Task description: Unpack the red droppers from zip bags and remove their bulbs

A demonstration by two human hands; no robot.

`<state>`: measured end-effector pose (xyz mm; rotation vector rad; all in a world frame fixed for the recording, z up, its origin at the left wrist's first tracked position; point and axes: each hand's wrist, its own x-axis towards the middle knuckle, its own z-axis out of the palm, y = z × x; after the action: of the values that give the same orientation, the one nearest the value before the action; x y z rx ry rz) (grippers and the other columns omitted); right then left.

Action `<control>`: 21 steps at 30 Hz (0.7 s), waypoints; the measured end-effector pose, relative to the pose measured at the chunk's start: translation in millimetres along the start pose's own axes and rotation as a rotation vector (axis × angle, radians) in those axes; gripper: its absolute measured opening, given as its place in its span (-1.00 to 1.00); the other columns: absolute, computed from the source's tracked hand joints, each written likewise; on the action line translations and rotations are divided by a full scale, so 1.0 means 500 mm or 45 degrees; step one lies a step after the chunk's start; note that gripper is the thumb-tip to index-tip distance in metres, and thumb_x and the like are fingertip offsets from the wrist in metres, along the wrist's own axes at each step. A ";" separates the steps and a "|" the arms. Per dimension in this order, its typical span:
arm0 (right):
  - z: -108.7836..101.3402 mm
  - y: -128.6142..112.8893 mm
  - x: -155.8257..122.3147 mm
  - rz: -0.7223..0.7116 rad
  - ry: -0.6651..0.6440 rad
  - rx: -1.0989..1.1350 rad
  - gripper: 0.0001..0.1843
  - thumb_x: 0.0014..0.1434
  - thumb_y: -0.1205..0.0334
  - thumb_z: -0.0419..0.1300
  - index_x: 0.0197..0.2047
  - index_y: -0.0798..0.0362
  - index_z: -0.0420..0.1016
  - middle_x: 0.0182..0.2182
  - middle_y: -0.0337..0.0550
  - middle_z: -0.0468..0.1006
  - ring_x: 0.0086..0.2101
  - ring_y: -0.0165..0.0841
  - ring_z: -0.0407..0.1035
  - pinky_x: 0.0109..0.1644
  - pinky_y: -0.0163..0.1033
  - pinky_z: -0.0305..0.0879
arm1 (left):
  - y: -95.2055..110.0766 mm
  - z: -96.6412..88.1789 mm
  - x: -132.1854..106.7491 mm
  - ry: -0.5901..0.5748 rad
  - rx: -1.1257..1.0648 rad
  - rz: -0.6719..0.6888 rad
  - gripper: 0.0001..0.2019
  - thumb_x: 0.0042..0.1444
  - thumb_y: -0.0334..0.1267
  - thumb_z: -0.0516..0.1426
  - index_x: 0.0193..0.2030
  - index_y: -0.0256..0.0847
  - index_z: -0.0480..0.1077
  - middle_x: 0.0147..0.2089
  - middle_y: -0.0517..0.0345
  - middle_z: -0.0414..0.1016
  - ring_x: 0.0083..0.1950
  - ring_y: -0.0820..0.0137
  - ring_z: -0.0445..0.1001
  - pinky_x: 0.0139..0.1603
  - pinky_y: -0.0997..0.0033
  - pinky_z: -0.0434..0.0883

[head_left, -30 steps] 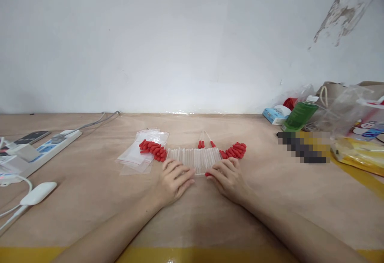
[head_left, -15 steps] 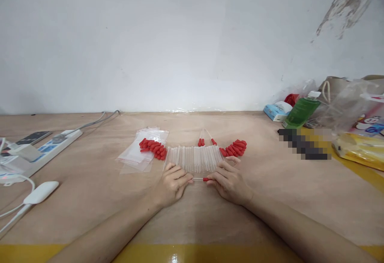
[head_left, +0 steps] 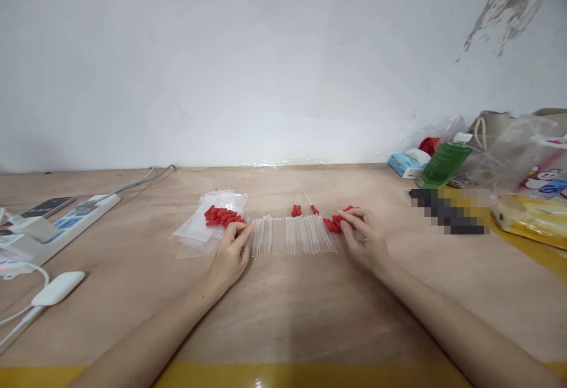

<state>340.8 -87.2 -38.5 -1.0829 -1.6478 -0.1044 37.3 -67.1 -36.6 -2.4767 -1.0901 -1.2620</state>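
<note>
A row of thin clear tubes (head_left: pixel 292 235) lies side by side on the table. At its left end my left hand (head_left: pixel 231 252) has thumb and finger closed on a tube, most of which is hidden. My right hand (head_left: pixel 364 237) pinches at the right heap of red rubber bulbs (head_left: pixel 328 224), its fingertips around a bulb and partly covering the heap. More red rubber bulbs (head_left: pixel 219 217) are piled near my left hand, partly on clear plastic bags (head_left: pixel 195 222). Behind the row lie a few droppers (head_left: pixel 315 209), red bulbs on clear tubes.
On the left are a white power strip (head_left: pixel 84 217) with plugs and cables, a phone (head_left: pixel 46 206) and a white cable-end device (head_left: pixel 59 288). To the right stand a green bottle (head_left: pixel 445 163), a blue tissue pack (head_left: pixel 405 165), plastic bags (head_left: pixel 509 157) and a yellow packet (head_left: pixel 531 217).
My hands have moved apart from the dropper they held in front of the row. The left went to the row's left end, the right to the right-hand bulbs. That dropper is out of sight.
</note>
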 end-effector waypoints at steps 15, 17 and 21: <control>-0.040 0.101 0.116 0.655 -0.343 -0.066 -0.69 -0.04 -0.03 0.14 -0.42 0.07 0.47 -0.49 -0.16 0.52 -0.49 -0.39 0.33 -0.42 -0.29 0.18 | 0.012 0.038 0.032 -0.117 -0.104 0.069 -0.87 0.08 -0.36 0.05 -0.26 -0.25 0.40 -0.27 0.07 0.41 -0.27 0.42 0.41 -0.23 0.44 0.41; -0.048 0.103 0.115 0.577 -0.443 -0.221 -0.72 -0.03 -0.01 0.13 -0.45 0.04 0.47 -0.46 -0.17 0.52 -0.45 -0.37 0.34 -0.38 -0.27 0.17 | 0.010 0.027 0.035 -0.189 -0.113 0.089 -0.80 0.05 -0.25 0.11 -0.18 -0.25 0.41 -0.21 0.03 0.42 -0.19 0.36 0.41 -0.15 0.36 0.41; -0.061 0.099 0.122 0.449 -0.513 -0.427 -0.73 -0.04 -0.03 0.14 -0.46 0.00 0.49 -0.38 -0.16 0.51 -0.33 -0.30 0.34 -0.30 -0.24 0.14 | 0.004 0.001 0.041 -0.350 -0.016 0.146 -0.56 -0.01 -0.07 0.15 0.01 -0.20 0.35 0.01 -0.05 0.36 0.02 0.18 0.33 0.01 0.13 0.33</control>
<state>398.5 -40.0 0.6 -1.7238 -1.8013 0.0775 46.7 -57.4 -21.2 -2.7377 -0.9788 -0.9192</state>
